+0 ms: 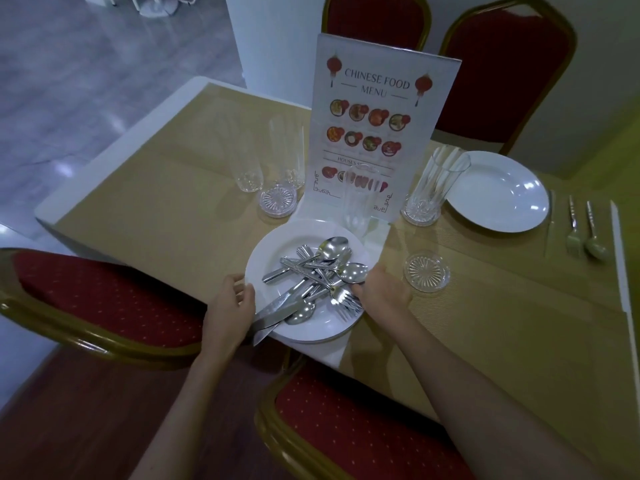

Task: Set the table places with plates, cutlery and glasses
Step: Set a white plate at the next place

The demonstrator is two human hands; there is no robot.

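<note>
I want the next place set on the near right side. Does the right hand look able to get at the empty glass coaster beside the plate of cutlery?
Probably yes. The coaster sits on bare mat just beyond the right hand, which grips the edge of the cutlery plate. Nothing lies between them, but the hand must first let go.

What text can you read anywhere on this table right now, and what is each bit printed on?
"CHINESE FOOD MENU": heading on the upright menu card in the middle of the table.
"HOUSES S...": a lower section heading on the same card; the rest is hidden behind a glass.
Captions under the dish photos on the card: too small and blurred to read.
Plates, cutlery, glasses and coasters: no readable marks.
</note>
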